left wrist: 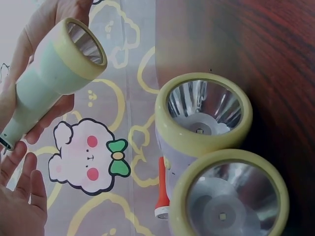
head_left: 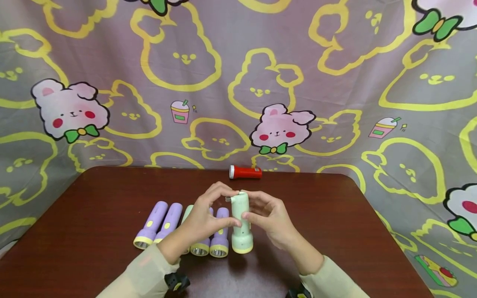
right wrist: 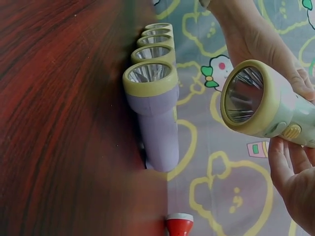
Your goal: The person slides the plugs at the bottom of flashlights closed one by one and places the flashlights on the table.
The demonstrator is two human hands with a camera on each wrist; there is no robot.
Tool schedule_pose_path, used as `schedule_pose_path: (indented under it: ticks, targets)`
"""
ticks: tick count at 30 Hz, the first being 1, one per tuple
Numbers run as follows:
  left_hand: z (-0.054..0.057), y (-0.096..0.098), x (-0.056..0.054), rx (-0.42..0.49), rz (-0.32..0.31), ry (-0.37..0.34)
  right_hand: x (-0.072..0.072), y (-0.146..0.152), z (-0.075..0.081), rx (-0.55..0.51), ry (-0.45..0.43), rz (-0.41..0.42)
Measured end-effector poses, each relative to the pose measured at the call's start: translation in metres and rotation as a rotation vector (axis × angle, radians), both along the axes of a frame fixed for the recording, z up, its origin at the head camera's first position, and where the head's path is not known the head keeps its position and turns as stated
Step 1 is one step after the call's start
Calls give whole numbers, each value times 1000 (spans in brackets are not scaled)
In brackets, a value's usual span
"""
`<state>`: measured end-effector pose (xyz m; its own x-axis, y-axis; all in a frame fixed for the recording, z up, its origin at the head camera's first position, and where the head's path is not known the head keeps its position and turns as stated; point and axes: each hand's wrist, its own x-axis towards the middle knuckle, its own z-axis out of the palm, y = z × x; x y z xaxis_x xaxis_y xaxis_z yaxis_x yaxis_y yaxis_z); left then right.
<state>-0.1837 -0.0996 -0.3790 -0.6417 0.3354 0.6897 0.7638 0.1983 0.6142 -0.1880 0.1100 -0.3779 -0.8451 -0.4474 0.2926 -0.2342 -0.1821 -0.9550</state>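
A pale green flashlight point(head_left: 242, 225) with a yellow rim is held above the table, lamp end down. From its upper end a short clear part point(head_left: 228, 199) sticks out to the left. My left hand point(head_left: 208, 207) holds it, thumb on the body and index finger at the top. My right hand point(head_left: 273, 215) grips the other side, thumb across the body. A yellow switch point(right wrist: 291, 131) shows on its side in the right wrist view. Left of it lies a row of flashlights: purple ones, such as this purple flashlight point(head_left: 222, 227), and a green flashlight point(head_left: 187, 212) partly hidden by my left hand.
A red flashlight point(head_left: 246, 172) lies on its side at the back edge of the dark wooden table point(head_left: 335, 231). Behind the table hangs a patterned cloth point(head_left: 231, 99). The flashlights in the row point their lamps towards me.
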Motion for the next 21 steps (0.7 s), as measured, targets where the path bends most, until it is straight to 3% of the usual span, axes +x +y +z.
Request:
schedule_pose_path:
  ticks: [12, 21]
  targets:
    - [-2, -3, 1, -61, -1, 17, -2, -2, -9, -6, 0, 31]
    - [-1, -7, 0, -97, -18, 5, -1, -3, -6, -5, 11, 38]
